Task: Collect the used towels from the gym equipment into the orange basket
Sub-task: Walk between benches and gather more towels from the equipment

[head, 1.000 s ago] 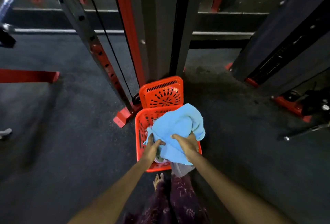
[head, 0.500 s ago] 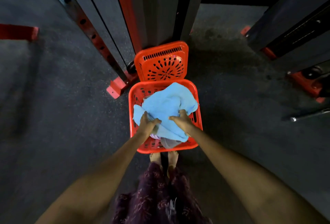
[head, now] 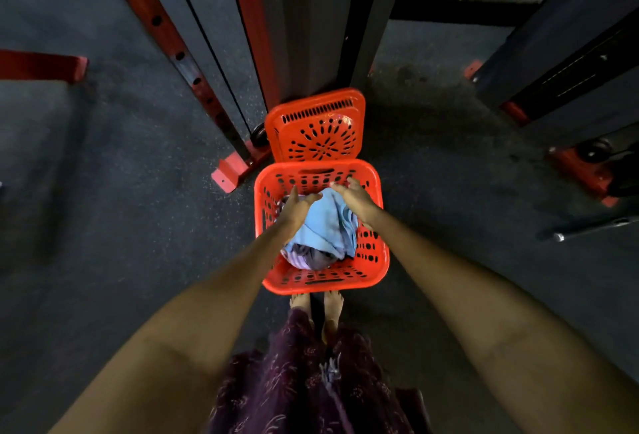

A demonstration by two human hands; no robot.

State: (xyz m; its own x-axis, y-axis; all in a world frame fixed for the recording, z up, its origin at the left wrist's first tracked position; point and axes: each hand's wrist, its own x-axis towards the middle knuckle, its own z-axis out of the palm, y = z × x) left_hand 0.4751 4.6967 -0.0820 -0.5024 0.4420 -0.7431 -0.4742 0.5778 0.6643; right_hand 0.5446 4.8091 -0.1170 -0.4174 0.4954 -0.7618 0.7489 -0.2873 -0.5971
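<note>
The orange basket [head: 377, 261] stands on the floor just in front of my bare feet, its perforated lid [head: 316, 129] tipped up behind it. A light blue towel [head: 326, 222] lies bunched inside, on top of a striped grey-and-white cloth [head: 307, 257]. My left hand [head: 297, 207] presses down on the towel's left side with fingers spread. Over the towel's right edge, my right hand [head: 354, 198] hovers or rests with fingers straight, holding nothing.
Grey and red uprights of a cable machine [head: 304, 25] rise right behind the basket, with a red foot [head: 231, 171] at left. Another machine base [head: 581, 171] and a metal bar [head: 587, 228] lie at right. A red beam [head: 41, 65] sits far left.
The blue towel, gripped in both hands above the basket a second ago, has gone down inside it. Both hands have let go and now lie flat over it.
</note>
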